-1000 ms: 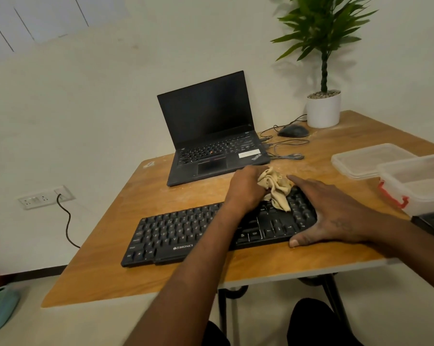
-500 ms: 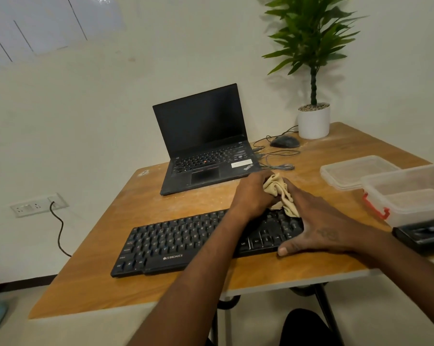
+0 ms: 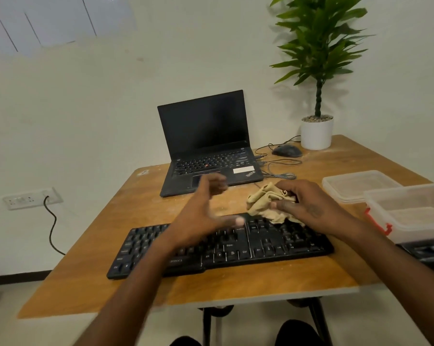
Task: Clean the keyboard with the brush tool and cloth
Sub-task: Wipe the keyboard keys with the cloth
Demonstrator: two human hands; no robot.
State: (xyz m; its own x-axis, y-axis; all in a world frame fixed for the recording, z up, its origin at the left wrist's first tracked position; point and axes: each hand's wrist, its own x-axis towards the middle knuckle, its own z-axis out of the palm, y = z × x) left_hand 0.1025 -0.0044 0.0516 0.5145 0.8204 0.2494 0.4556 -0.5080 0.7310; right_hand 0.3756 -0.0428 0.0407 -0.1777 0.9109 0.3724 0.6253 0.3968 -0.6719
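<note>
A black keyboard point(image 3: 273, 242) lies across the near part of the wooden table point(image 3: 91, 278). A crumpled beige cloth point(image 3: 262, 199) sits at the keyboard's far right edge, and my right hand point(image 3: 308, 208) holds it with curled fingers, resting over the keys there. Above the keyboard's middle my left hand point(image 3: 203, 216) hovers, blurred, its fingers spread and holding nothing. I see no brush tool.
An open black laptop point(image 3: 206, 146) stands behind the keyboard. A mouse point(image 3: 287, 151) with loose cables and a potted plant point(image 3: 317, 132) are at the back right. Two clear plastic containers point(image 3: 408, 208) and a dark object point(image 3: 428, 252) lie at the right edge.
My left hand let go of the cloth and lifted away to the left, opening. My right hand, which lay flat on the keyboard, now holds the cloth. The view tilted down.
</note>
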